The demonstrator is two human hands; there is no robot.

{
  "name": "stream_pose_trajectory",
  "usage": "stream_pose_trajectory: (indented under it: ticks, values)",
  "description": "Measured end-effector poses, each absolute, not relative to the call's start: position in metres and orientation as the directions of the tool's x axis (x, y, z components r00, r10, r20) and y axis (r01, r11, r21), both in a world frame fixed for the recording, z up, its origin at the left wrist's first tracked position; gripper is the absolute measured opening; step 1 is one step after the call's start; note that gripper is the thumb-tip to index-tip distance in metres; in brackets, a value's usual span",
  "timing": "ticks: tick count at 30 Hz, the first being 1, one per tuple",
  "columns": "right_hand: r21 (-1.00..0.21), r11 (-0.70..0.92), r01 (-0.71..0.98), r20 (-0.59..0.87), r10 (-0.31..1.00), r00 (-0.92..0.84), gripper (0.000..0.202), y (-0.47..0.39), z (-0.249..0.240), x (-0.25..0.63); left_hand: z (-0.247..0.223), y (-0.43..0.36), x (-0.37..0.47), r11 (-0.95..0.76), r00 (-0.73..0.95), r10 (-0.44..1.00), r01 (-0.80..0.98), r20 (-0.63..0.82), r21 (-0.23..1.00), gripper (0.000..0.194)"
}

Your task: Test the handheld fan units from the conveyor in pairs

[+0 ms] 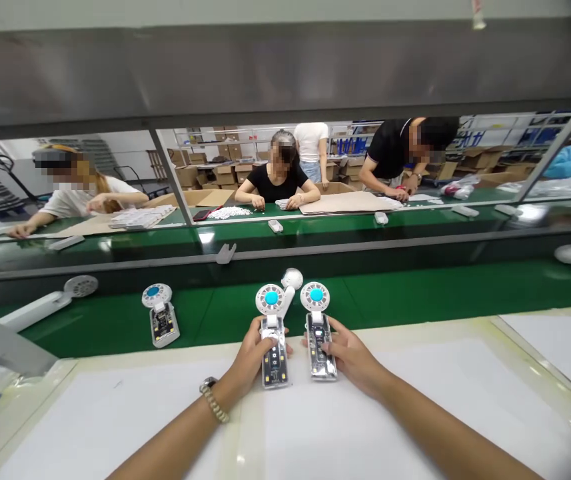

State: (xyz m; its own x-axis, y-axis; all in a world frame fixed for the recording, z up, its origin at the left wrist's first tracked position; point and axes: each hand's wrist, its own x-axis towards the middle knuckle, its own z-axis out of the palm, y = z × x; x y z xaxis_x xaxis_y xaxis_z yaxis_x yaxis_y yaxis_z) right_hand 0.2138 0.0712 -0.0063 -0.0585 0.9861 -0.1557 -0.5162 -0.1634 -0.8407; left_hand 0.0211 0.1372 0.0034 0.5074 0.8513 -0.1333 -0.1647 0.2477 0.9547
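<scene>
At twelve o'clock, left hand [248,357] and right hand [356,355] each clamp a handheld fan [276,383], head [316,295] attached, circuit board [320,365] visible.

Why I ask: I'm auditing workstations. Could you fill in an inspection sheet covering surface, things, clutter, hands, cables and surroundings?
Surface: white worktop beside a green belt
Things: left fan and right fan, circuit boards visible
Clutter: third circuit-board fan and white fan on the belt's left
Hands: left hand holds the left fan; right hand, the right fan
Cables: nothing seen
Surroundings: people beyond the belt; cardboard boxes behind
</scene>
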Motion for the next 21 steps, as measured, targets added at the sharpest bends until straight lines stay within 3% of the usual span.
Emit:
stream_pose_trajectory:
  ticks: [7, 21]
  values:
    - [-0.873, -0.166, -0.458, -0.166, 0.985, -0.042, 0.061, 0.070, -0.013, 0.214, -0.005, 0.133, 0.021, 0.273, 0.659, 0.747, -0.185, -0.086, 0.944, 0.047]
    - [-0.889, -0.143, -0.436, -0.122, 0.990, -0.076, 0.062, 0.067, -0.013, 0.215, -0.001, 0.132, 0.021, 0.306, 0.692, 0.716, -0.190, -0.094, 0.933, 0.047]
